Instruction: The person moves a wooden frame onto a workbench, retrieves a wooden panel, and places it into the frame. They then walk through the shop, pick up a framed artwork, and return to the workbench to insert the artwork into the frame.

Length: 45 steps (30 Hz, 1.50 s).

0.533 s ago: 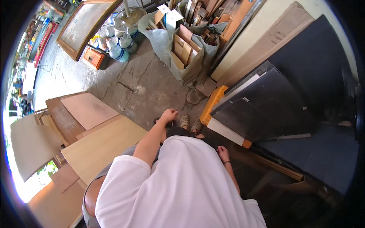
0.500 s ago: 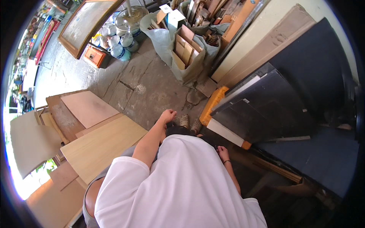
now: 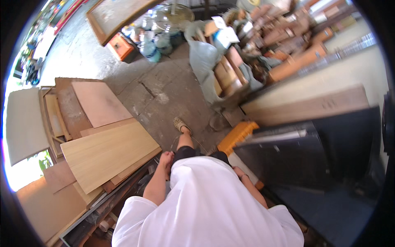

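My left hand (image 3: pixel 166 159) hangs beside my left thigh with its fingers curled closed. A thin cord (image 3: pixel 199 143) loops from near that hand across the front of my legs; its far end is lost behind my shorts. At my right hip, my right hand (image 3: pixel 239 171) is partly covered by the white shirt (image 3: pixel 205 206). Its fingers look curled, and what they hold, if anything, is hidden. One foot in a beige clog (image 3: pixel 181 124) is stretched forward on the floor.
Wooden boards (image 3: pixel 111 150) lean in a stack on the left. Dark panels (image 3: pixel 284 156) and an orange-yellow block (image 3: pixel 236 138) stand to the right. Ahead are sacks of wood offcuts (image 3: pixel 205 61), water bottles (image 3: pixel 150 51), an orange box (image 3: pixel 120 47) and a framed panel (image 3: pixel 117 16).
My left hand has dropped from in front of me to beside my left thigh. One foot has stepped forward. The view has turned and moved ahead, blurring the right side.
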Each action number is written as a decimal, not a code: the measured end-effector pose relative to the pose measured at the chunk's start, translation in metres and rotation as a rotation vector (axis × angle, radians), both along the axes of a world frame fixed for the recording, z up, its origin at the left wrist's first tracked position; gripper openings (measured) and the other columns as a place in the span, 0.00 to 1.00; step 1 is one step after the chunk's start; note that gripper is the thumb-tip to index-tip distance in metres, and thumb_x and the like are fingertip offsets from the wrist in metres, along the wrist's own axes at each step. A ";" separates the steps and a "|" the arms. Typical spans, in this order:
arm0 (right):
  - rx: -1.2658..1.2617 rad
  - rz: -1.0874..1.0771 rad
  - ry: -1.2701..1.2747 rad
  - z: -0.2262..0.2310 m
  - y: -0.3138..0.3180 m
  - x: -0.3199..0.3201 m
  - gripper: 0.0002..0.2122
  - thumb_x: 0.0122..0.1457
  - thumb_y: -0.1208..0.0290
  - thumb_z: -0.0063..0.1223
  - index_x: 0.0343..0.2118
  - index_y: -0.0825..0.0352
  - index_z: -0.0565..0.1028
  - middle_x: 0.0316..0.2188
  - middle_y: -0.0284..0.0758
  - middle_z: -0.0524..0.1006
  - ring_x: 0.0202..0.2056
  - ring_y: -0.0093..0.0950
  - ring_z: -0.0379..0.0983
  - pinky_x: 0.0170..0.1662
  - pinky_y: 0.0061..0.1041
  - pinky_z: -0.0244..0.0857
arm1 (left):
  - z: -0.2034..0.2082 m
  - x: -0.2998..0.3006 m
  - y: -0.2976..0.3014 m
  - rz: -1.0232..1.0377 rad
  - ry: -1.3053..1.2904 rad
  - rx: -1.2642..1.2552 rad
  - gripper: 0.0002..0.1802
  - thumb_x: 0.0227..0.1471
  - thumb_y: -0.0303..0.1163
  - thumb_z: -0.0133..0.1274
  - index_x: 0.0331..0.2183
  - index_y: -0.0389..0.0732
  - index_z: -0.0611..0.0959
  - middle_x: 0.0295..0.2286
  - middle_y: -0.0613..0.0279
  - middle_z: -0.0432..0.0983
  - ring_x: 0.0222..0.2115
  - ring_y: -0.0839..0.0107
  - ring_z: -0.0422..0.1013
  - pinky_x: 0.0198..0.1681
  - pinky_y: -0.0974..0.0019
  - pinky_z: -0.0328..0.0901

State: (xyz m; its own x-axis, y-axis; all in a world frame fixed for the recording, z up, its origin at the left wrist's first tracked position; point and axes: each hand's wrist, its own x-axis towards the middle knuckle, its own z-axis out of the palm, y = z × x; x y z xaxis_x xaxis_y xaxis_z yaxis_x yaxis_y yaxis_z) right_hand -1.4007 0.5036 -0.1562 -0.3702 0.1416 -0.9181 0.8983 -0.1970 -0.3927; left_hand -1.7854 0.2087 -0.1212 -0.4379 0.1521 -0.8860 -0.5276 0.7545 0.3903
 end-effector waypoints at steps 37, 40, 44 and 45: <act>0.569 0.686 0.632 0.061 0.111 -0.950 0.10 0.59 0.66 0.51 0.32 0.70 0.75 0.29 0.45 0.76 0.33 0.42 0.73 0.37 0.35 0.66 | -0.029 -0.305 -0.073 0.599 0.196 -0.032 0.20 0.58 0.43 0.49 0.37 0.34 0.82 0.31 0.52 0.80 0.32 0.61 0.76 0.36 0.60 0.69; 0.642 0.659 1.036 0.120 0.101 -1.083 0.06 0.58 0.71 0.51 0.33 0.69 0.74 0.29 0.42 0.74 0.30 0.40 0.72 0.35 0.34 0.66 | -0.016 -0.339 -0.043 0.607 0.127 -0.125 0.20 0.57 0.43 0.49 0.36 0.34 0.82 0.31 0.52 0.80 0.32 0.60 0.76 0.36 0.60 0.69; 0.765 0.698 1.286 0.167 0.068 -1.230 0.03 0.56 0.74 0.51 0.31 0.68 0.74 0.30 0.40 0.73 0.34 0.40 0.71 0.38 0.36 0.65 | 0.002 -0.410 -0.027 0.578 0.078 -0.190 0.20 0.57 0.43 0.50 0.36 0.35 0.82 0.31 0.51 0.80 0.32 0.59 0.76 0.36 0.58 0.68; 0.782 0.719 1.341 0.171 0.059 -1.261 0.04 0.56 0.74 0.51 0.33 0.67 0.75 0.31 0.39 0.73 0.35 0.40 0.70 0.39 0.35 0.65 | 0.004 -0.431 -0.027 0.559 0.076 -0.202 0.20 0.57 0.43 0.50 0.36 0.35 0.82 0.31 0.50 0.80 0.32 0.59 0.76 0.36 0.58 0.68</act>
